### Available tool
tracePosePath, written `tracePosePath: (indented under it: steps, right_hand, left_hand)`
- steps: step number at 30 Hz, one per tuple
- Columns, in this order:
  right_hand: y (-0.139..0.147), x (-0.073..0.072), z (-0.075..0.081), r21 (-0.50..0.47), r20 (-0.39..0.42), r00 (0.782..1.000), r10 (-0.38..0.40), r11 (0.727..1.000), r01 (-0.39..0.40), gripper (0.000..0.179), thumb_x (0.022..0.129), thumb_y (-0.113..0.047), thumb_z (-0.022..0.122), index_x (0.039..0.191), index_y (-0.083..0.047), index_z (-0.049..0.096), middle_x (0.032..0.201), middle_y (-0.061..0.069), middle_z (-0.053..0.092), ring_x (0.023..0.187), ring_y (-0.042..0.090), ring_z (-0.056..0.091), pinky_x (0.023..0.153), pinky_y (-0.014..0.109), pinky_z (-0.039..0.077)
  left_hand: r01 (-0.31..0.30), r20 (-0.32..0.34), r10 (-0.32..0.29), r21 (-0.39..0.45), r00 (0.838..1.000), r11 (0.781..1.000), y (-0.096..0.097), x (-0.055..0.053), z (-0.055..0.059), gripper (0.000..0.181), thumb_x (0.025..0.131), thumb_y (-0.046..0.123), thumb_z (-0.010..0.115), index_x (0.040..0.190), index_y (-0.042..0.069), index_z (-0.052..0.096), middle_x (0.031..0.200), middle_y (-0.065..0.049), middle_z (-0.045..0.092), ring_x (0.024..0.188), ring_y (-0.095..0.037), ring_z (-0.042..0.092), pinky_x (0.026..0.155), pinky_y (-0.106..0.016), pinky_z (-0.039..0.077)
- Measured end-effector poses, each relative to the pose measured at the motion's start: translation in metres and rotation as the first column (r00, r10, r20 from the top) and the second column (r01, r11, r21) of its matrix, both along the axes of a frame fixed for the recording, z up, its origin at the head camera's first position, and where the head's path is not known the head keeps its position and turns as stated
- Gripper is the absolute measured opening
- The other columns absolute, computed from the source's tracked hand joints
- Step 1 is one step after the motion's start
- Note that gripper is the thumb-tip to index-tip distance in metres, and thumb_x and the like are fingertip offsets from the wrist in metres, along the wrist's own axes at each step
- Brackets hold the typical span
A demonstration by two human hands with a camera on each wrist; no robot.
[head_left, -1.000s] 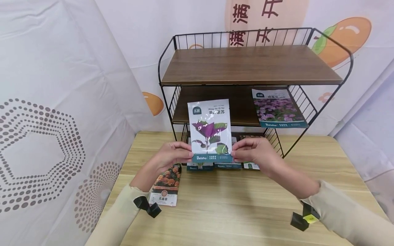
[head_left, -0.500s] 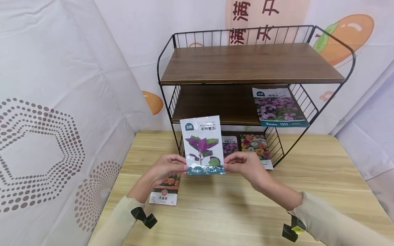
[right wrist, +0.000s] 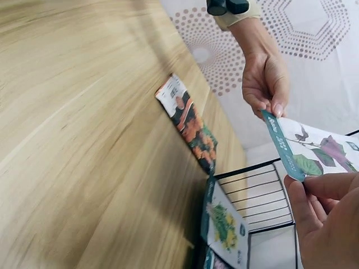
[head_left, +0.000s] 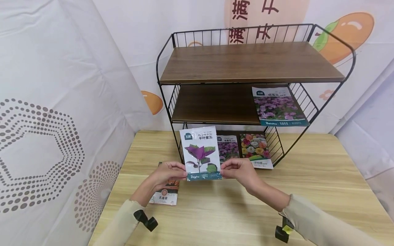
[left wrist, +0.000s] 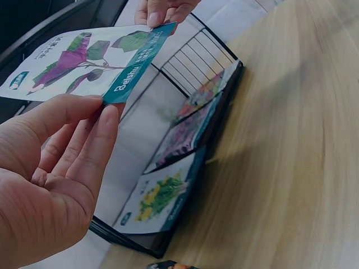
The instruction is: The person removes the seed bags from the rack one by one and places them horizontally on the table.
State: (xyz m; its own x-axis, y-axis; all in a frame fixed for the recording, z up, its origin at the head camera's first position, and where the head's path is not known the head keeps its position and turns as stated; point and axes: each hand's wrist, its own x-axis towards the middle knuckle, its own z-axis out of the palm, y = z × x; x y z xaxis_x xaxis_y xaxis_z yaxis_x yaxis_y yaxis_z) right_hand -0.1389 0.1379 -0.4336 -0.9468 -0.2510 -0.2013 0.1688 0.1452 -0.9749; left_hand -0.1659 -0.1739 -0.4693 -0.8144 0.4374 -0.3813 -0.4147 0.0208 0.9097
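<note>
Both hands hold up a white seed packet (head_left: 201, 153) with a purple-leaved plant on it and a teal strip along its bottom. My left hand (head_left: 167, 174) pinches its lower left corner between thumb and fingers. At the lower right corner, my right hand (head_left: 241, 171) pinches it the same way. The packet faces the head camera, tilted, in front of the rack's lower left part. In the left wrist view the packet (left wrist: 84, 61) stretches between the two hands, above the bottom shelf. Below my left hand, an orange-flower seed packet (head_left: 166, 197) lies on the table, partly hidden.
A black wire rack with brown shelves (head_left: 249, 65) stands at the back of the wooden table (head_left: 221, 218). A purple-flower packet (head_left: 278, 106) lies at the middle shelf's right. On the bottom shelf are another purple-flower packet (head_left: 227, 147), a mixed-flower packet (head_left: 255, 147) and a yellow-flower packet (left wrist: 162, 196).
Both hands have lowered the purple-leaved seed packet and shifted it slightly left, from in front of the middle shelf to the bottom one. The bottom shelf's right-hand packets have come into fuller view.
</note>
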Motion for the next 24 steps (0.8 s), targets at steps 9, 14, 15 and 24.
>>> tracePosePath:
  steps: [9,14,15,24]
  right_hand:
    - [-0.001,-0.006,-0.021,-0.023,0.061,0.998,-0.025,0.999,0.026,0.017,0.09,0.003,0.073,0.103,0.013,0.07,0.093,0.008,0.074,0.078,0.011,0.073,0.08,0.031,0.068]
    - [-0.005,-0.007,-0.032,-0.083,0.163,0.987,-0.013,0.996,0.027,0.018,0.09,0.002,0.072,0.104,0.013,0.069,0.087,0.004,0.075,0.076,0.01,0.073,0.082,0.032,0.067]
    - [-0.005,-0.007,-0.034,-0.092,0.185,0.983,-0.007,0.995,0.025,0.018,0.09,0.002,0.072,0.104,0.013,0.07,0.086,0.004,0.075,0.076,0.009,0.073,0.083,0.033,0.067]
    - [-0.015,-0.007,-0.052,-0.146,0.291,0.956,0.037,0.989,0.006,0.021,0.088,0.005,0.071,0.107,0.016,0.067,0.081,0.002,0.074,0.074,0.009,0.073,0.079,0.029,0.067]
  left_hand:
    - [-0.01,0.038,0.01,-0.005,0.999,1.0,0.001,-0.002,-0.016,0.012,0.093,0.0,0.069,0.1,0.009,0.073,0.089,-0.001,0.076,0.081,-0.011,0.075,0.084,-0.025,0.066]
    - [-0.037,0.074,0.04,-0.036,0.996,0.999,-0.002,0.001,-0.022,0.015,0.092,0.0,0.07,0.107,0.001,0.071,0.103,-0.004,0.068,0.081,-0.011,0.075,0.085,-0.027,0.065]
    - [-0.042,0.084,0.046,-0.05,0.995,0.998,-0.002,0.001,-0.023,0.016,0.092,0.001,0.07,0.109,0.0,0.07,0.104,-0.004,0.067,0.081,-0.011,0.076,0.086,-0.027,0.065]
    - [-0.036,0.174,0.048,-0.073,0.984,0.997,-0.01,0.007,-0.031,0.012,0.091,-0.003,0.069,0.101,0.004,0.07,0.087,-0.003,0.073,0.079,-0.013,0.075,0.083,-0.025,0.066]
